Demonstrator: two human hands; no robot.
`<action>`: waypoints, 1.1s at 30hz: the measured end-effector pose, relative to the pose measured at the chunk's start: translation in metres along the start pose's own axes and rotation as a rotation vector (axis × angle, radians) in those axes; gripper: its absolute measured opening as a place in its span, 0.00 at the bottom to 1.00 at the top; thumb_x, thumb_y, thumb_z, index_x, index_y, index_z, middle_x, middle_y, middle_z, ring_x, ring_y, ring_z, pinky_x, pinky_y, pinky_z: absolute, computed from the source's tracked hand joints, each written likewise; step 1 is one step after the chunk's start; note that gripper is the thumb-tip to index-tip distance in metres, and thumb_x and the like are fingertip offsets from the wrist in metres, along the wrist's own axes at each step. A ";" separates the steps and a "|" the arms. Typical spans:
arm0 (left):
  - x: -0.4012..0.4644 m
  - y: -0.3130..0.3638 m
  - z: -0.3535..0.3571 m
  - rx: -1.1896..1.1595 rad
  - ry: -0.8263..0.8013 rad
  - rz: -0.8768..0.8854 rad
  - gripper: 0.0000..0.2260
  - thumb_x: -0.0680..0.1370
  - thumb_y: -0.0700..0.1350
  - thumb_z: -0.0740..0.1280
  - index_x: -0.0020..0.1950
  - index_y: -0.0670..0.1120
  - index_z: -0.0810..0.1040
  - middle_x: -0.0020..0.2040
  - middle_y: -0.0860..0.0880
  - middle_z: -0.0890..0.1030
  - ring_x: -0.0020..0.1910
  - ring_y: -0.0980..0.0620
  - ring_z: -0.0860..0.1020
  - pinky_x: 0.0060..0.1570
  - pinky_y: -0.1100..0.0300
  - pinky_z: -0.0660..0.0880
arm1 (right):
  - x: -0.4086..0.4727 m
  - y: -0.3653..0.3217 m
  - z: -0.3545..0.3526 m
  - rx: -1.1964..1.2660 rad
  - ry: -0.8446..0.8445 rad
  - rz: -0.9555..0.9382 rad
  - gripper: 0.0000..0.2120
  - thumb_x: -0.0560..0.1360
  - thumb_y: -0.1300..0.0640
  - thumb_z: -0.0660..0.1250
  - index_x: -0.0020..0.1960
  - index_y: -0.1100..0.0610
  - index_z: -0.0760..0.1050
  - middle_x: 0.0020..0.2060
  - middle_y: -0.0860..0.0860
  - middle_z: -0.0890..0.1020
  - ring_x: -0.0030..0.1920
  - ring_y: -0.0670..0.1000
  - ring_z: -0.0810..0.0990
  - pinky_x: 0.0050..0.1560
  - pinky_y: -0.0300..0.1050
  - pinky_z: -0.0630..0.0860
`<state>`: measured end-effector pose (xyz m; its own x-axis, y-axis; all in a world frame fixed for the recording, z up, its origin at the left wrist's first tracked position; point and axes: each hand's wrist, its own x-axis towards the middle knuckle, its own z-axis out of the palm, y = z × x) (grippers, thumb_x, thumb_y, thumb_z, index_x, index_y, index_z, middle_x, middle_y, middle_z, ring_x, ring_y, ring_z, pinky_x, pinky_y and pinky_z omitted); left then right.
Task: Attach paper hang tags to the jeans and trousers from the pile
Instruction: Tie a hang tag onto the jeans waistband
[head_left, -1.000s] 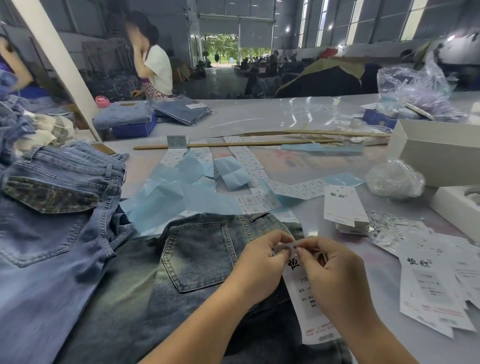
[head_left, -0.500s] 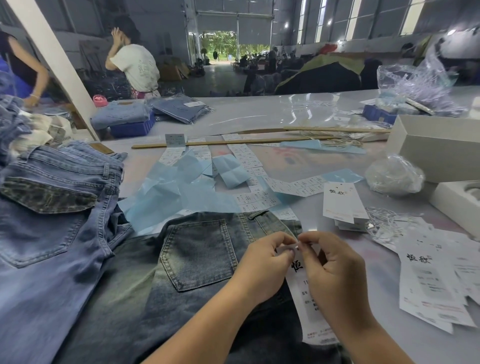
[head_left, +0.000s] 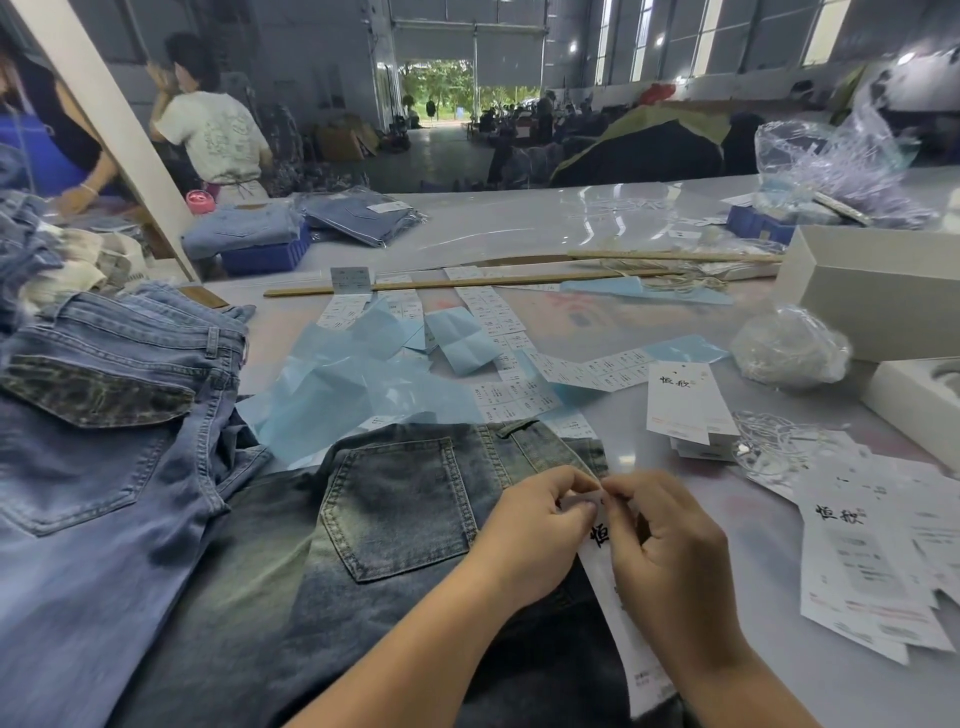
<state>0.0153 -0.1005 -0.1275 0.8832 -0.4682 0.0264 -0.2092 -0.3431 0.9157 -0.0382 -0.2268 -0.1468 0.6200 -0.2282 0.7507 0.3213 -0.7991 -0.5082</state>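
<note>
Here we have the long white paper hang tag (head_left: 623, 623) with black printed characters lying down the right side of the dark, faded-wash denim jeans (head_left: 395, 525) spread on the pale grey bench (head_left: 727, 519). Our left hand (head_left: 530, 540) and right hand (head_left: 670, 561) meet at the tag's top end, just below the waistband, and the fingers (head_left: 576, 512) of both pinch it there. Whether a string runs through the tag we cannot tell.

We judge this pair half done at best: the tag is at the waistband but does not look fastened. To the left lies a lighter blue pair of jeans (head_left: 104, 457) with a dark patterned pocket flap, showing no tag we can see, and more crumpled denim (head_left: 31, 249) is heaped beyond it, so plenty seems left.

To the right lie loose white printed tags (head_left: 872, 561), a small stack of the same tags (head_left: 685, 410) and a tangle of thin white string (head_left: 774, 441). Ahead, crumpled light blue tissue sheets (head_left: 353, 395) touch the waistband, with strips of small white labels (head_left: 498, 322) among them. Nothing blocks the hands themselves.
</note>
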 end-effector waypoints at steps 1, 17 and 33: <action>0.000 0.000 0.000 -0.006 -0.010 0.000 0.06 0.79 0.46 0.64 0.50 0.58 0.79 0.46 0.54 0.82 0.46 0.56 0.79 0.48 0.59 0.74 | 0.000 0.000 0.000 -0.005 -0.002 0.003 0.05 0.72 0.64 0.67 0.44 0.59 0.81 0.38 0.49 0.79 0.38 0.43 0.74 0.40 0.26 0.68; 0.001 -0.013 -0.011 -0.503 -0.212 -0.086 0.03 0.78 0.40 0.71 0.49 0.47 0.83 0.41 0.49 0.83 0.40 0.55 0.80 0.44 0.64 0.76 | -0.007 0.000 0.005 -0.033 0.016 -0.050 0.05 0.72 0.66 0.67 0.43 0.61 0.81 0.39 0.50 0.80 0.38 0.47 0.76 0.39 0.33 0.72; 0.000 -0.009 0.002 -0.159 -0.118 -0.058 0.06 0.81 0.46 0.66 0.50 0.44 0.77 0.45 0.50 0.79 0.45 0.55 0.74 0.52 0.52 0.74 | -0.001 -0.004 -0.007 0.000 -0.121 0.044 0.09 0.70 0.70 0.74 0.43 0.57 0.81 0.37 0.44 0.78 0.35 0.37 0.71 0.38 0.25 0.66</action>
<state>0.0163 -0.0993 -0.1367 0.8347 -0.5466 -0.0670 -0.0818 -0.2435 0.9664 -0.0448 -0.2271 -0.1425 0.7149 -0.1940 0.6717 0.2924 -0.7897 -0.5393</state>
